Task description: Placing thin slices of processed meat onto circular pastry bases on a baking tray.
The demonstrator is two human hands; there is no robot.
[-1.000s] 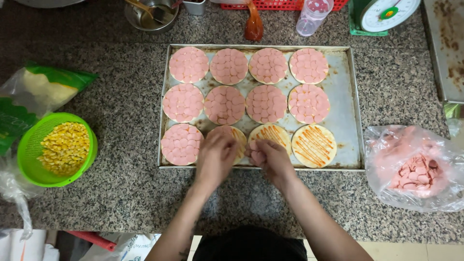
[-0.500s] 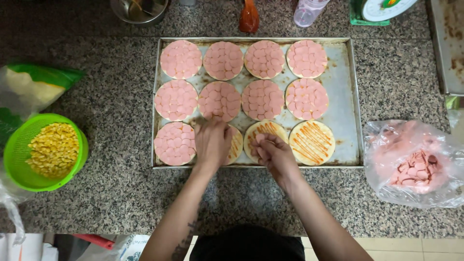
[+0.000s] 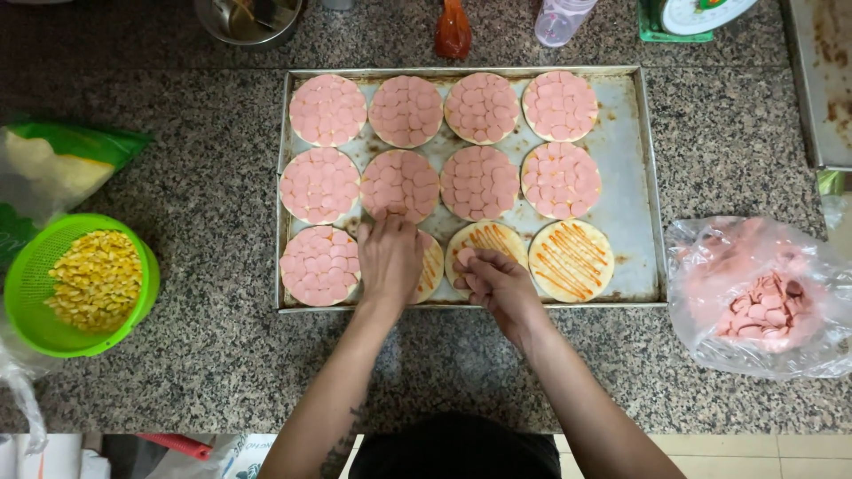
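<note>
Pressing a flat left hand [image 3: 389, 259] onto a half-topped base, a cook pinches pink sausage slices [image 3: 469, 259] in the curled right hand [image 3: 493, 282] over the baking tray [image 3: 632, 177], nine rounds covered, two sauced bases [image 3: 570, 260] bare.

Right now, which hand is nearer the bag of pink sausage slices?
Right. The right hand rests over the tray's front edge, nearer the bag; the left hand lies farther left.
</note>
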